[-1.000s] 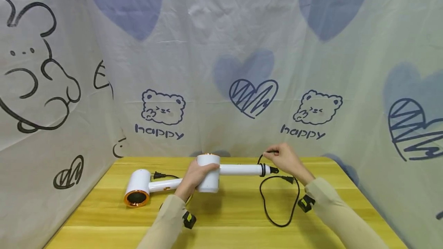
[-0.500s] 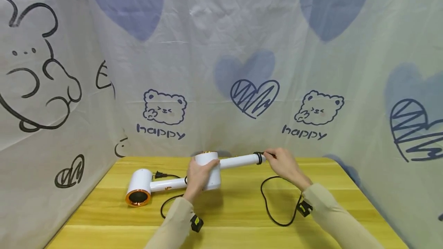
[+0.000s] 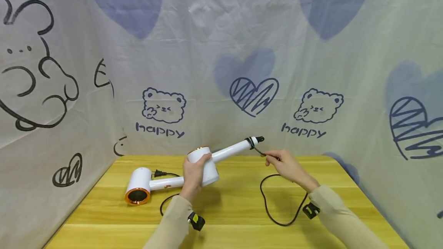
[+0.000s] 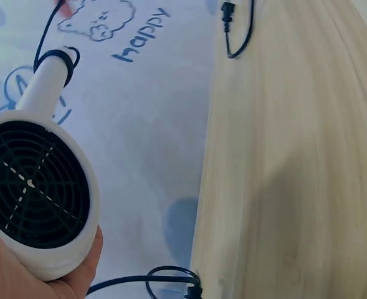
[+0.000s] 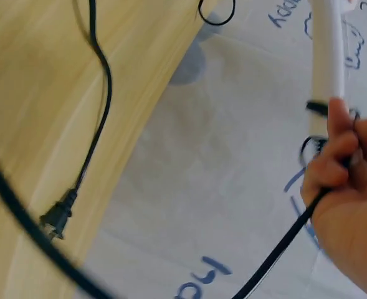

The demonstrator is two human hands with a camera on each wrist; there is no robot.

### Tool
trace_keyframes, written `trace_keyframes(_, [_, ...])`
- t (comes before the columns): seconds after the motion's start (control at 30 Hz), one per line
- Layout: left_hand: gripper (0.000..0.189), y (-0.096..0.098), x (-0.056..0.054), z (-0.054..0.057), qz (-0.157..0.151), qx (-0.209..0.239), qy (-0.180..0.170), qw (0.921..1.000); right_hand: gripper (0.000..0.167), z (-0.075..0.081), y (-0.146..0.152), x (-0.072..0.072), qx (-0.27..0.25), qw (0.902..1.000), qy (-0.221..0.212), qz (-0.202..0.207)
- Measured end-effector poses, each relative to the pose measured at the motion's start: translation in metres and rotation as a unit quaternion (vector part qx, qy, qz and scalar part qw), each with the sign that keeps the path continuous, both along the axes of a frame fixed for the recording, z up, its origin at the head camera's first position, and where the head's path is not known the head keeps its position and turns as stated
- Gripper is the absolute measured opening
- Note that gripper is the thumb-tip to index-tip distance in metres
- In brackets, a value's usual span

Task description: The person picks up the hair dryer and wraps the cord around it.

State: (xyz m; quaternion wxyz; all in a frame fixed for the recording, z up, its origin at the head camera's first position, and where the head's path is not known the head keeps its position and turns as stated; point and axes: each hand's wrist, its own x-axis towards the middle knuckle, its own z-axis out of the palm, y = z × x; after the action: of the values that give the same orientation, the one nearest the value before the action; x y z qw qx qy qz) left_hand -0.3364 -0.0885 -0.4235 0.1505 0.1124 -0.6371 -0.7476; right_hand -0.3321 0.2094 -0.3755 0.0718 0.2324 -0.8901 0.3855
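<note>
My left hand (image 3: 194, 172) grips a white hair dryer (image 3: 230, 150) by its head, holding it above the table with the handle slanting up to the right. In the left wrist view the dryer's dark round grille (image 4: 33, 184) faces the camera. Several turns of black power cord (image 3: 250, 143) wrap the handle near its end. My right hand (image 3: 285, 166) pinches the cord just right of those turns. From that hand the cord hangs in a loop to the table, and its two-pin plug (image 5: 57, 215) shows in the right wrist view.
A second white hair dryer (image 3: 139, 183) with an orange-rimmed nozzle lies at the table's left, its plug (image 3: 159, 173) behind its handle. The yellow wooden table (image 3: 235, 218) meets a printed cloth (image 3: 207, 68) at the back.
The held dryer's handle has swung upward at its far end. My right hand has carried the cord round the handle and now stands below and right of its tip.
</note>
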Motion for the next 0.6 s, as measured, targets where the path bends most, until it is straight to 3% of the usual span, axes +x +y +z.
trace_keyframes(0.13, [0.071,-0.001,0.001,0.001,-0.007,0.018,-0.003,0.9998,0.031,-0.001,0.012,-0.001,-0.023,0.9961,-0.074,0.042])
trace_keyframes(0.4, [0.071,0.000,0.001,-0.001,-0.023,0.056,-0.030,0.9977,0.035,-0.004,0.031,-0.007,-0.078,0.9742,-0.181,0.110])
trace_keyframes(0.53, [0.070,-0.003,0.001,0.001,-0.021,0.082,-0.038,0.9957,0.035,-0.008,0.040,-0.009,-0.077,0.9663,-0.216,0.116])
trace_keyframes(0.6, [0.071,-0.004,0.002,0.002,-0.029,0.084,-0.043,0.9951,0.033,-0.009,0.043,-0.009,-0.065,0.9661,-0.230,0.099])
